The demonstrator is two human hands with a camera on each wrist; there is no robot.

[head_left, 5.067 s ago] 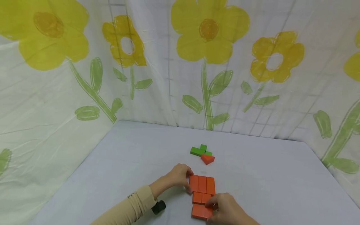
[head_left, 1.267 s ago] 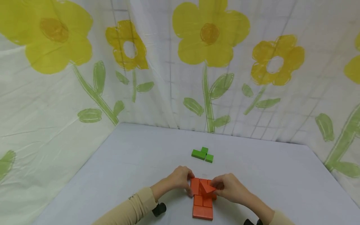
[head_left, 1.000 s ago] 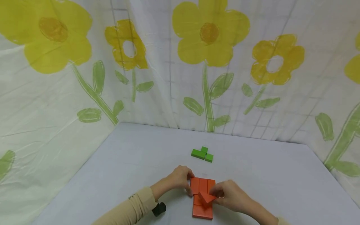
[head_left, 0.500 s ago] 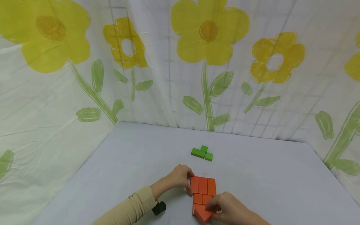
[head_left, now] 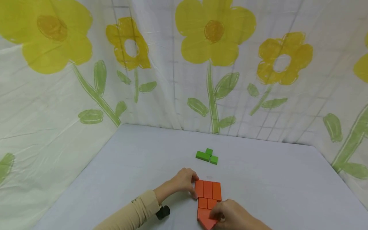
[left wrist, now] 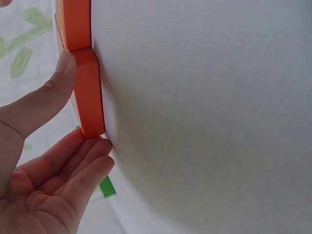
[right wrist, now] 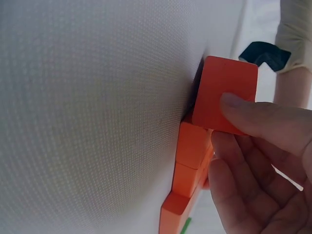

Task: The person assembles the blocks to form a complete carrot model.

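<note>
Three long orange blocks (head_left: pixel 208 190) lie side by side, with two smaller orange blocks (head_left: pixel 203 203) against their near ends. My left hand (head_left: pixel 184 180) holds the leftmost long block by its ends; in the left wrist view, the thumb presses near one corner of that block (left wrist: pixel 87 97) and the fingertips touch its far end. At the near end of the group, my right hand (head_left: pixel 234 215) pinches a red-orange triangular block (head_left: pixel 204 218) whose point faces me. The right wrist view shows the thumb on its flat red face (right wrist: pixel 226 83). Whether it overlaps the rectangular block (right wrist: pixel 192 146) beside it, I cannot tell.
Several green blocks (head_left: pixel 203 156) lie together on the white table (head_left: pixel 267 172), beyond the orange group. A dark wrist-worn device (head_left: pixel 163 212) sits below the left sleeve. Flower-printed white curtains (head_left: pixel 161 105) stand around the table's far and side edges.
The right hand has brought the triangular block from near the green blocks toward me, to the near end of the orange group, and levelled it. The left hand stays put.
</note>
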